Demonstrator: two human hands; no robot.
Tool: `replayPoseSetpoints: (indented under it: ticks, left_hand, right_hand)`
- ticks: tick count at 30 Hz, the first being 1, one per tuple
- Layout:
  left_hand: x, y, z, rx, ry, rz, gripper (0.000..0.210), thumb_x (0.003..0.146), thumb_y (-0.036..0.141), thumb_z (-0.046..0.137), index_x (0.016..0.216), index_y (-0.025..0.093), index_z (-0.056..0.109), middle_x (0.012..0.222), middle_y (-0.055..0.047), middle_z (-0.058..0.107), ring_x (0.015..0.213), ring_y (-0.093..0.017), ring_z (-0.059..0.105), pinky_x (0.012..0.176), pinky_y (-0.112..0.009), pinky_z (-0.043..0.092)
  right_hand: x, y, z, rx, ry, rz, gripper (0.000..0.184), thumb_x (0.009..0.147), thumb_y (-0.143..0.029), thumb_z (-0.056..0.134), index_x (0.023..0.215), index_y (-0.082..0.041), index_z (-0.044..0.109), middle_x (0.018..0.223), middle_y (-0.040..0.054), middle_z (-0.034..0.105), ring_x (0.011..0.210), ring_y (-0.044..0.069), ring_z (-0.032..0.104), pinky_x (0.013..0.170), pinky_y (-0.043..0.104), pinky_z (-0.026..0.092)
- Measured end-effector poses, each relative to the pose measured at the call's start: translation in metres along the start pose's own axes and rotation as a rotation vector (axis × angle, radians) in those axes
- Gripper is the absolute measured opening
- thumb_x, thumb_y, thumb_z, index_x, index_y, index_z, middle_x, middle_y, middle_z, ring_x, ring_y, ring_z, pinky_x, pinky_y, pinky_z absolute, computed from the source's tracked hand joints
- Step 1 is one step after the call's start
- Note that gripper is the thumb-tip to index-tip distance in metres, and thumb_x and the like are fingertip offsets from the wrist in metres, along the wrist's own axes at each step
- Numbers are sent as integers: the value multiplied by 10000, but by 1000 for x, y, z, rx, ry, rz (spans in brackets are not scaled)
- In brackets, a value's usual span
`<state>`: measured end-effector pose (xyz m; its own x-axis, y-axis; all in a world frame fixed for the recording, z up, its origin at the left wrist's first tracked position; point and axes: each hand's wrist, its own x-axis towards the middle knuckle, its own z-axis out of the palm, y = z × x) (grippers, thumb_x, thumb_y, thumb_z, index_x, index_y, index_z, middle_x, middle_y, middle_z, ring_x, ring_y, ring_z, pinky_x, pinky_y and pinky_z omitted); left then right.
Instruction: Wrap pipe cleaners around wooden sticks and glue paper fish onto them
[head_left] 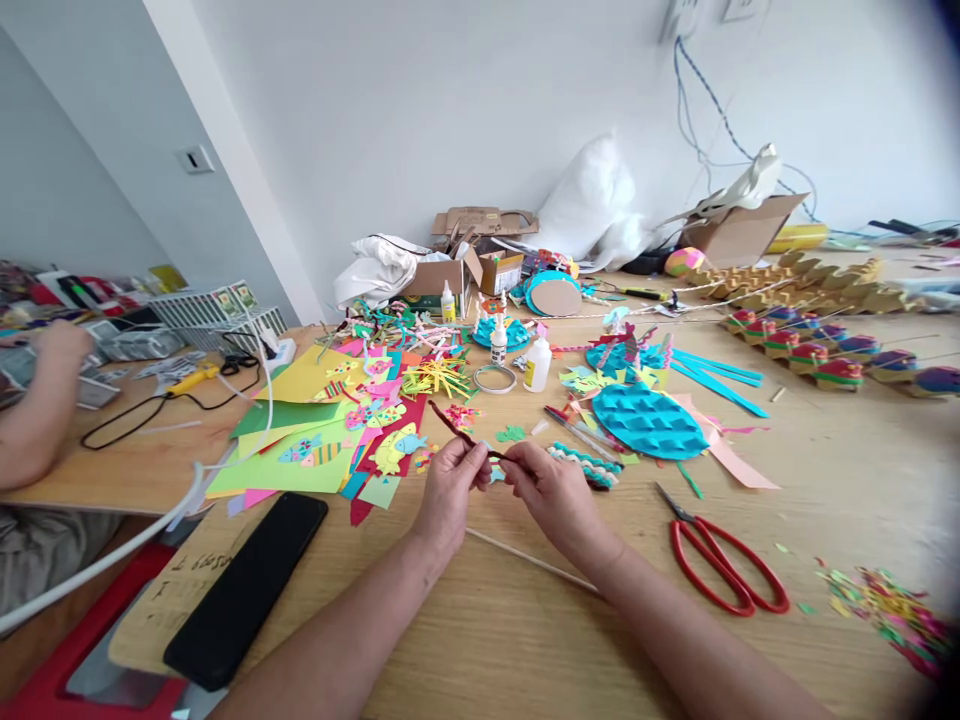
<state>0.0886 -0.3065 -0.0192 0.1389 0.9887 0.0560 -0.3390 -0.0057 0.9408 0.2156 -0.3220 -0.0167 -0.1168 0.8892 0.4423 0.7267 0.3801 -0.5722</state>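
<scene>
Both hands hold a thin dark brown twisted strip (450, 422); whether it is paper or pipe cleaner I cannot tell. My left hand (452, 490) pinches it near the middle, and its long end sticks up to the left. Close beside it, my right hand (551, 490) pinches the other end between thumb and fingers. Beneath the hands a thin white rod or cord (525, 558) lies on the wooden table. Just beyond the right hand are a blue-and-white braided piece (589, 465) and a blue oval with raised scales (649, 420).
Red-handled scissors (727, 565) and paper scraps (892, 615) lie at right. Coloured paper sheets (300, 450) and a black phone (247, 590) are at left. Glue bottles (537, 362) and a tape roll (494, 379) stand behind. Another person's arm (45, 400) is at far left.
</scene>
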Motion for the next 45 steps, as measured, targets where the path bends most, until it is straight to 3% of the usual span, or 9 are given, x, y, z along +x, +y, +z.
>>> replayPoseSetpoints:
  ticks: [9, 14, 18, 25, 31, 38, 45]
  left_hand:
    - [6, 4, -4, 87, -10, -53, 233, 680, 344, 601, 616, 136, 519, 510, 34, 462, 480, -58, 385, 473, -188, 290]
    - [7, 3, -7, 51, 21, -19, 261, 686, 369, 601, 618, 147, 480, 523, 39, 452, 483, -56, 384, 471, -186, 288]
    - [7, 1, -7, -12, 24, -43, 244, 687, 349, 606, 634, 149, 476, 531, 42, 463, 482, -53, 396, 467, -180, 289]
    - [5, -1, -5, -71, 28, -75, 217, 691, 315, 609, 644, 145, 482, 529, 45, 470, 473, -46, 401, 463, -174, 291]
    - [3, -1, -3, -68, 28, -83, 216, 683, 325, 616, 664, 144, 500, 556, 39, 479, 501, -50, 414, 489, -175, 313]
    - [0, 2, 2, 37, 51, 34, 244, 688, 347, 604, 612, 144, 492, 523, 40, 457, 500, -62, 399, 493, -189, 312]
    - [5, 2, -3, 35, 73, 3, 267, 663, 383, 619, 624, 146, 502, 537, 35, 471, 495, -61, 407, 487, -183, 313]
  right_hand:
    - [-1, 1, -3, -134, -163, -104, 193, 817, -179, 371, 726, -186, 542, 609, 24, 633, 537, 133, 577, 491, 206, 352]
    - [0, 1, -2, -60, -107, -34, 189, 841, -247, 375, 810, -184, 551, 589, 11, 619, 491, 118, 556, 472, 198, 362]
    - [-1, 1, -2, -103, -98, -39, 222, 847, -262, 368, 770, -185, 561, 559, 12, 612, 484, 123, 554, 467, 198, 353]
    - [-2, -1, 2, -242, -82, -57, 208, 852, -264, 378, 863, -178, 566, 638, 41, 662, 549, 153, 597, 476, 215, 323]
    - [-4, -1, 2, -317, -37, -110, 238, 860, -275, 370, 743, -187, 558, 583, 25, 635, 492, 134, 559, 461, 217, 276]
    - [-1, 0, 0, -172, 2, -64, 220, 853, -266, 372, 729, -180, 531, 623, 26, 624, 535, 126, 550, 506, 208, 323]
    - [-3, 4, 1, -134, -48, -105, 229, 860, -264, 352, 764, -189, 546, 602, 21, 616, 508, 117, 535, 488, 197, 334]
